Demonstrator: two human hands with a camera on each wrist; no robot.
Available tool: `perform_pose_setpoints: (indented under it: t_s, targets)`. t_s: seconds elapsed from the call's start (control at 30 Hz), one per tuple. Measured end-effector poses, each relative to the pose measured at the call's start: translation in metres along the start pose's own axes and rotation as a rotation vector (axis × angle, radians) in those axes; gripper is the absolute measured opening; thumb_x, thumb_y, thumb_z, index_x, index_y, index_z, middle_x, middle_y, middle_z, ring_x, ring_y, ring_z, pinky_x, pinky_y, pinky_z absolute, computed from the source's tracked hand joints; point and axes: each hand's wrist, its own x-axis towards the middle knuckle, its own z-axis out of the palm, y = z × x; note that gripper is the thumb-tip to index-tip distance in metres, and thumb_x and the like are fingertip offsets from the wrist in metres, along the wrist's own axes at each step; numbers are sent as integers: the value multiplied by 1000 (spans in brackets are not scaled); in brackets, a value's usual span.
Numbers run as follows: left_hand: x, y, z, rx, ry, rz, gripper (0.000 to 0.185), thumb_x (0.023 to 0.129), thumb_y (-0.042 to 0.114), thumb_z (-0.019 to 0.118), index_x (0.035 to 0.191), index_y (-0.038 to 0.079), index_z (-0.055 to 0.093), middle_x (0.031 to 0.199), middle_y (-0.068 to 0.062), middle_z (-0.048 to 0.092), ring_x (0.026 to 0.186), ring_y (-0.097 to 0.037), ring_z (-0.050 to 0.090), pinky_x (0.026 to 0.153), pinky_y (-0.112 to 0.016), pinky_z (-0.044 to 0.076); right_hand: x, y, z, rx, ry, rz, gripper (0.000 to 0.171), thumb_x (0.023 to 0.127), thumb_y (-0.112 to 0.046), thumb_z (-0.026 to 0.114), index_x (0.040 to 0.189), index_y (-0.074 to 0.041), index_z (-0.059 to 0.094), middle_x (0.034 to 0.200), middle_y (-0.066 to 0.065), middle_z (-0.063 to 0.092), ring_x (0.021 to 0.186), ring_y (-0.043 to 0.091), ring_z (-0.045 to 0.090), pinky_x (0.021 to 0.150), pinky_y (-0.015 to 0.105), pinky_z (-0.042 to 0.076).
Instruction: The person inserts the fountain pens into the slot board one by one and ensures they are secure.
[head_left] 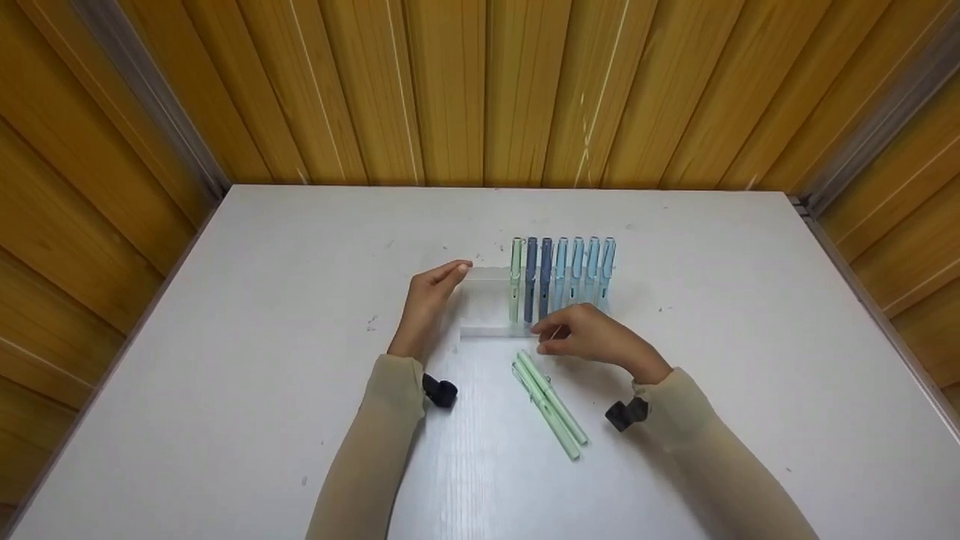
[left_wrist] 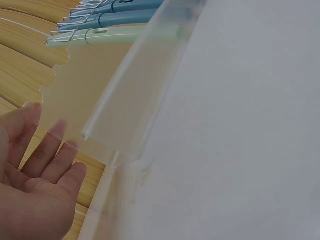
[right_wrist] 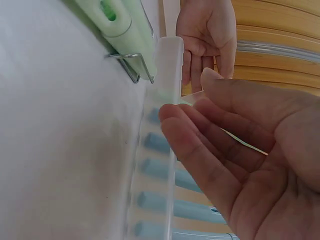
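While the clear frosted acrylic pen rack (head_left: 487, 300) stood near the middle of the white bench (head_left: 225, 360), the left hand (head_left: 429, 300) rested its straight fingers against the rack's empty left end, gripping nothing. The right hand (head_left: 592, 336) hovered at the rack's front rail, just below the upright row of pens: one pale green pen (head_left: 515, 279) at the row's left, two dark blue pens (head_left: 538, 277) beside it and four light blue pens (head_left: 583, 271) to the right. Its grip was loosely curled, thumb near forefinger; the right wrist view showed the palm empty, though whether the fingertips touched the rail could not be told. Two loose pale green pens (head_left: 551, 405) lay side by side on the bench just in front of the rack, their long axes running diagonally from the rail toward the person's right. The right hand was plainly the nearer, the pens' upper ends lying just beneath it. The rack's slots were blurred in both wrist views.
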Motion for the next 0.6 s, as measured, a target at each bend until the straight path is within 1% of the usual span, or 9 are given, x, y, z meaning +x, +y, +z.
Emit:
perform_pose_setpoints:
  t_s: [0.13, 0.27, 0.43, 0.6]
  targets:
    - [0, 0, 0, 8, -6, 4, 37, 92, 41, 63, 120, 17, 68, 129, 1, 63, 129, -17, 51, 112, -36, 38, -1, 2, 3, 11, -49, 48, 31, 87, -17, 71, 115, -4, 70, 99, 6, 72, 87, 15, 65, 68, 25, 53]
    - [-1, 1, 0, 30, 10, -1, 36, 92, 40, 63, 120, 18, 69, 128, 2, 64, 128, -16, 52, 112, -36, 38, -1, 2, 7, 25, -86, 85, 32, 87, -18, 71, 117, -5, 69, 99, 6, 71, 84, 14, 63, 67, 24, 53]
    - [0, 2, 0, 32, 23, -1, 35, 92, 40, 64, 118, 18, 70, 126, 2, 65, 128, -15, 53, 111, -36, 38, 0, 1, 10, 23, -91, 107, 32, 86, -17, 72, 116, -6, 69, 97, 5, 71, 81, 14, 60, 66, 25, 51]
    - [1, 1, 1, 44, 30, -4, 34, 92, 40, 64, 117, 18, 70, 125, 3, 66, 127, -15, 53, 111, -35, 39, 0, 2, 14, 19, -87, 97, 32, 86, -17, 73, 115, -5, 70, 92, 3, 68, 77, 13, 55, 63, 23, 47]
